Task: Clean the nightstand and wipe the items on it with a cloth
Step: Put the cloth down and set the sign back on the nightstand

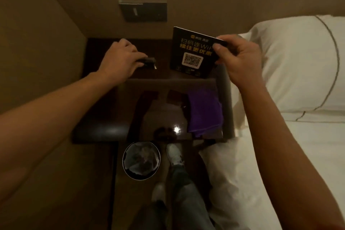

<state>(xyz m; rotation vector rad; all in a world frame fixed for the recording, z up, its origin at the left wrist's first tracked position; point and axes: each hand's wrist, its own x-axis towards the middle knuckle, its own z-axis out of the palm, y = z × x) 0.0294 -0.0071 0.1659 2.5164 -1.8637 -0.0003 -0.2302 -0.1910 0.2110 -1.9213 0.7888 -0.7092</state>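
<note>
Right hand point(240, 58) pinches the black QR card point(192, 52) upright; purple cloth point(204, 112) lies below it on the nightstand point(104, 127); left hand point(121, 58) grips a small dark object point(148, 61).

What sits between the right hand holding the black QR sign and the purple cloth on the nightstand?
Nothing: in the head view only bare dark nightstand top separates the right hand, gripping the QR sign, from the purple cloth.

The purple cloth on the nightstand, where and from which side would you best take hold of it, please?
Probably pinch the purple cloth at its near edge, coming from above on the bed side with the right hand, once that hand puts down the black QR card. It lies flat and folded by the nightstand top's right rim, with nothing on it.
</note>
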